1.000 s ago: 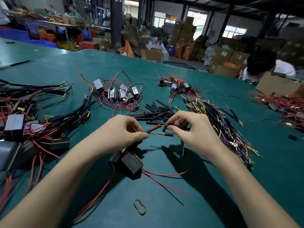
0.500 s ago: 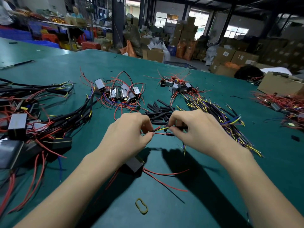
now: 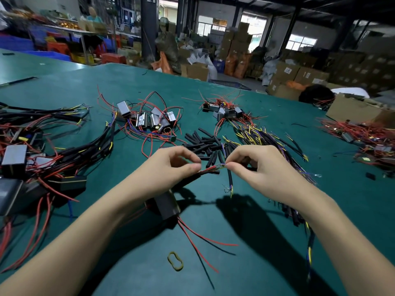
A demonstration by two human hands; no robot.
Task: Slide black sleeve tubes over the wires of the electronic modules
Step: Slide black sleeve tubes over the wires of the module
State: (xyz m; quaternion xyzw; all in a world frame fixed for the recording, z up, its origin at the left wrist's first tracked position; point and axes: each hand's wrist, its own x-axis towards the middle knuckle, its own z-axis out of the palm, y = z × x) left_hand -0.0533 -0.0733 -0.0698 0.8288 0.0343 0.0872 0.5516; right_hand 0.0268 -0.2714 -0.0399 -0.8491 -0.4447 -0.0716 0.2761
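Head view, both hands pinching module wires (image 3: 213,168), no legible writing

A wide teal felt-covered worktop (image 3: 267,242) fronts a dim warehouse: stacked brown cardboard boxes (image 3: 295,71), dark steel column (image 3: 149,26), bright daylit windows (image 3: 301,41).

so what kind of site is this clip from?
Likely a small factory or warehouse assembly floor: a big green worktable strewn with wired electronic modules and loose black sleeve tubes, and stacked cardboard boxes behind.
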